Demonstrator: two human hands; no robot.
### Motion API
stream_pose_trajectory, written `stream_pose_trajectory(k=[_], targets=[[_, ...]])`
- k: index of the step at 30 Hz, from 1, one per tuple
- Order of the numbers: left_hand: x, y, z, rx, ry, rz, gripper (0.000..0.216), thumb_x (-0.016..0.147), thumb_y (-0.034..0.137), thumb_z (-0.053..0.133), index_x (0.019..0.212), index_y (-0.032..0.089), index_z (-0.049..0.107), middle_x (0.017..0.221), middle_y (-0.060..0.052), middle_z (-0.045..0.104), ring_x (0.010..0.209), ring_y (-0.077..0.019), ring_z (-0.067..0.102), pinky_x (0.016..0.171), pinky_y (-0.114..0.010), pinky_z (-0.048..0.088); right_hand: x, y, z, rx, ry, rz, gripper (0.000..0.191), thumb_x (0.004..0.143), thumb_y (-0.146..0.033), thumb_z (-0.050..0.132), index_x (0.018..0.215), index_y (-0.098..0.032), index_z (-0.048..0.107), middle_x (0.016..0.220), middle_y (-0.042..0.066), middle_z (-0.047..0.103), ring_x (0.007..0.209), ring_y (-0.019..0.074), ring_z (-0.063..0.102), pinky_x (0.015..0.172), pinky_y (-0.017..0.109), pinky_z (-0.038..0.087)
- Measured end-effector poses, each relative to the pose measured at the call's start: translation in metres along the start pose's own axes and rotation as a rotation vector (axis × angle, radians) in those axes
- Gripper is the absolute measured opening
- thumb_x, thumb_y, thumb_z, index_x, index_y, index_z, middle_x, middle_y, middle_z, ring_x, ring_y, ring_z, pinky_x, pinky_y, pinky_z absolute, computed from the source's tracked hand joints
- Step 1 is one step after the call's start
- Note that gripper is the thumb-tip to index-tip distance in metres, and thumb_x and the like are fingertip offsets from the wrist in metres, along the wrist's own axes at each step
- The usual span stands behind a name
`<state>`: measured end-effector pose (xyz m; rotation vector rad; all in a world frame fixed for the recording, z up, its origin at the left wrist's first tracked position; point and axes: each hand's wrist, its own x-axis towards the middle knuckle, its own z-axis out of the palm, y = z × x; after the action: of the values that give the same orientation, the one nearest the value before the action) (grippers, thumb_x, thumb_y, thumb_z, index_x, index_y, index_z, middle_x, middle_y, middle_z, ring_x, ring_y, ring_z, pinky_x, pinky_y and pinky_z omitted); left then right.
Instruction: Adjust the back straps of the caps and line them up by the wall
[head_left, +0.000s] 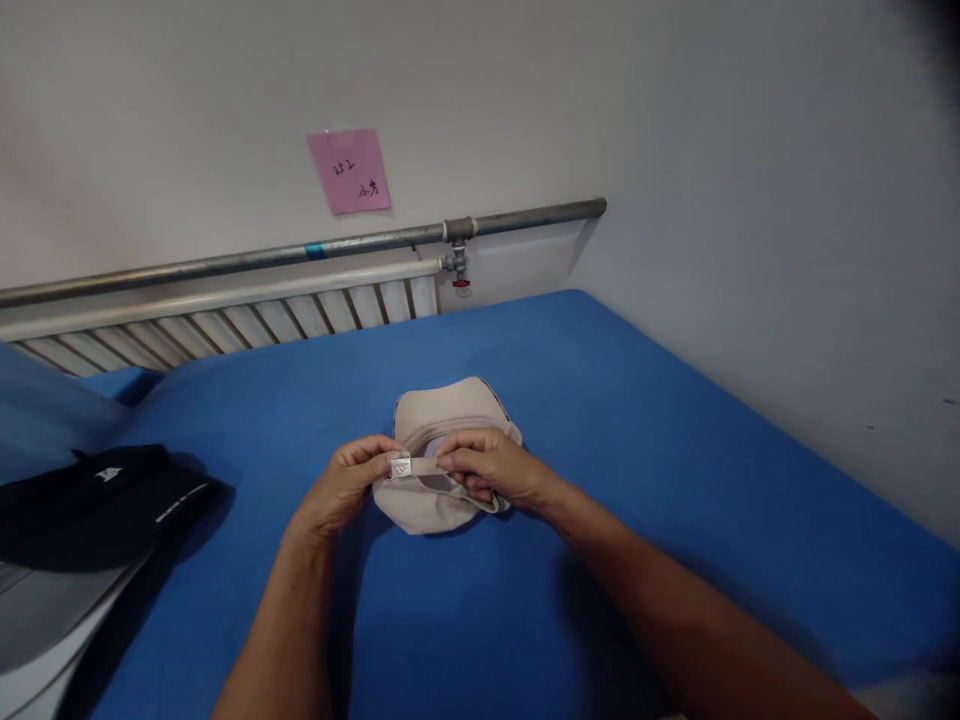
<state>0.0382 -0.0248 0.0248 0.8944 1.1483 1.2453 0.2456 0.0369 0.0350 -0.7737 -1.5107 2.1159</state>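
— Where's the beige cap (442,410)?
— On the blue bed (637,450), upside down under my hands.
— And your hands?
— My left hand (349,485) pinches the strap (424,466) at its buckle (400,467); my right hand (491,467) pinches the strap's other end. A black cap (97,495) lies well apart, to my left.

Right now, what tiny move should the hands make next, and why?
Probably pull the strap through the metal buckle: the left hand pinches the buckle, the right hand grips the strap beside it, and the beige cap lies upside down.
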Motion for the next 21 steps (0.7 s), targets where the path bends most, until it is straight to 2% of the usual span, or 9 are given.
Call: stream_pose_trajectory(k=[8,16,21], targets=[[-0.002,0.003,0.003,0.084,0.000,0.002,0.027,0.060,0.038,0.084,0.071,0.016,0.073,0.063,0.002,0.066,0.054,-0.0060,0.053,0.054,-0.016,0.039,-0.001,0.000,0.001,-0.012,0.040,-0.004,0.007,0.077,-0.020,0.059,0.075,-0.019,0.065,0.052,-0.008,0.048,0.032,0.0021,0.031,0.031,0.017,0.022],[-0.003,0.004,0.008,0.168,-0.003,0.037,0.023,0.069,0.037,0.076,0.072,0.016,0.068,0.060,0.004,0.060,0.052,-0.0053,0.047,0.050,-0.015,0.035,-0.005,-0.005,0.012,-0.248,0.203,-0.107,0.016,0.081,-0.012,0.054,0.069,-0.017,0.064,0.052,-0.007,0.048,0.038,0.0018,0.035,0.038,0.016,0.026],[-0.002,0.004,0.012,0.219,0.041,0.039,0.016,0.073,0.032,0.070,0.072,0.017,0.065,0.059,0.004,0.058,0.050,-0.0062,0.045,0.047,-0.017,0.033,-0.008,-0.004,0.015,-0.174,0.175,-0.052,0.013,0.082,-0.017,0.055,0.070,-0.017,0.061,0.054,-0.007,0.049,0.035,0.0019,0.035,0.034,0.016,0.025]])
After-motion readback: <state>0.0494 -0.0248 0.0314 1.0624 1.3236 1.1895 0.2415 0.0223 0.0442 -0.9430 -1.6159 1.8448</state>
